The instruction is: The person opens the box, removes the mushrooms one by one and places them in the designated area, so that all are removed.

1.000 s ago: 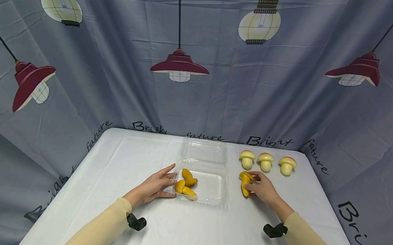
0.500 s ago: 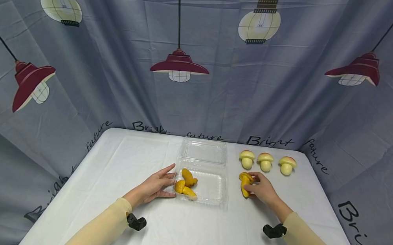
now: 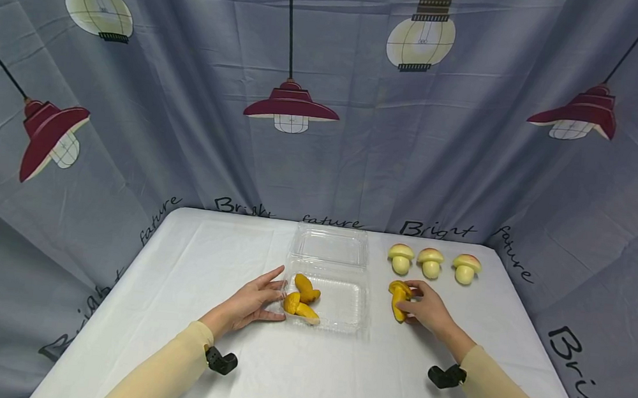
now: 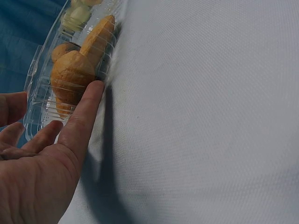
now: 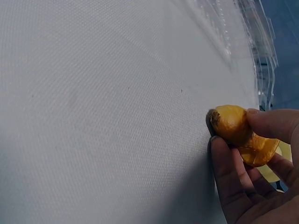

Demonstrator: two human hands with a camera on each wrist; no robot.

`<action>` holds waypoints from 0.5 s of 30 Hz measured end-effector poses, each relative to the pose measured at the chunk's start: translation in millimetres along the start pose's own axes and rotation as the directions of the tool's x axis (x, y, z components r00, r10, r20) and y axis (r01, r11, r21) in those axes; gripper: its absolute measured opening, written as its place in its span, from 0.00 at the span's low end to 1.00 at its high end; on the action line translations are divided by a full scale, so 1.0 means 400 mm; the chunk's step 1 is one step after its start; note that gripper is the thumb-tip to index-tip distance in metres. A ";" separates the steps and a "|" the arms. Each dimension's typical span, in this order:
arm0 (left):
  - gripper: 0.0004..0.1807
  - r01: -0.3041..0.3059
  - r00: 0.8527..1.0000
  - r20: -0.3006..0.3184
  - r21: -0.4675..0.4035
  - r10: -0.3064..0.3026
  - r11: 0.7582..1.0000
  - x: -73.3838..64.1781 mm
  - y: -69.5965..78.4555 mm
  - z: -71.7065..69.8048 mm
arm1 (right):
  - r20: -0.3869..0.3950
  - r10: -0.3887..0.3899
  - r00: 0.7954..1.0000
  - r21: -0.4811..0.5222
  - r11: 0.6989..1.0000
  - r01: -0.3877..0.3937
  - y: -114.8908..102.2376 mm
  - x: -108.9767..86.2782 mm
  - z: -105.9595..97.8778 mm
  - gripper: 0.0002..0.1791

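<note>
Well, right hand pinches a yellow mushroom — left hand, spread, touches clear box.

Three mustard-yellow mushrooms are counted, three pale-yellow, dome-capped mushrooms are spotted, one clear plastic box is tallied!

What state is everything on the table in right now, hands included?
Clear box: open, lid folded back
Boxed yellow mushrooms: lying at the box's left end
Other yellow mushroom: gripped; lifted or not, unclear
Three pale mushrooms: in a row, untouched
Left hand: fingers spread at the box's left side
Right hand: pinching the other yellow mushroom
</note>
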State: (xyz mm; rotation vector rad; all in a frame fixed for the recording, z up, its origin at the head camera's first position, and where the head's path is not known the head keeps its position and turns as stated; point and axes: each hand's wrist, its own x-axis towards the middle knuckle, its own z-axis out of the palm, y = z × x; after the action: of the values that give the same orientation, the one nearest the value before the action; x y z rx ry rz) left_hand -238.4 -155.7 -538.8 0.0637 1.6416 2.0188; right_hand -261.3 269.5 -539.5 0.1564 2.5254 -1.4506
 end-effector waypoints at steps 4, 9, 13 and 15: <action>0.40 0.001 1.000 0.001 -0.002 -0.001 1.000 0.001 0.000 0.000 | -0.004 -0.011 1.000 -0.009 1.000 0.011 0.006 0.001 -0.001 0.39; 0.40 0.003 1.000 0.002 0.001 -0.003 1.000 0.000 0.001 0.000 | -0.005 -0.009 1.000 -0.005 1.000 0.009 0.006 0.002 -0.003 0.40; 0.40 0.006 1.000 0.001 0.003 -0.006 1.000 0.001 0.001 0.000 | -0.005 0.000 1.000 -0.004 1.000 0.000 0.006 0.002 -0.005 0.40; 0.40 0.006 1.000 0.000 0.005 -0.006 1.000 0.001 0.001 0.000 | -0.005 0.005 1.000 0.000 1.000 -0.005 0.004 0.001 -0.007 0.40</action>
State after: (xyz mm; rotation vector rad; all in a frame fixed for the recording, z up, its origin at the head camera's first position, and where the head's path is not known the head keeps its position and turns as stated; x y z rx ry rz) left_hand -239.0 -155.7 -538.4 0.0610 1.6448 2.0102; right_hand -261.7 272.8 -539.6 0.1665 2.5276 -1.4499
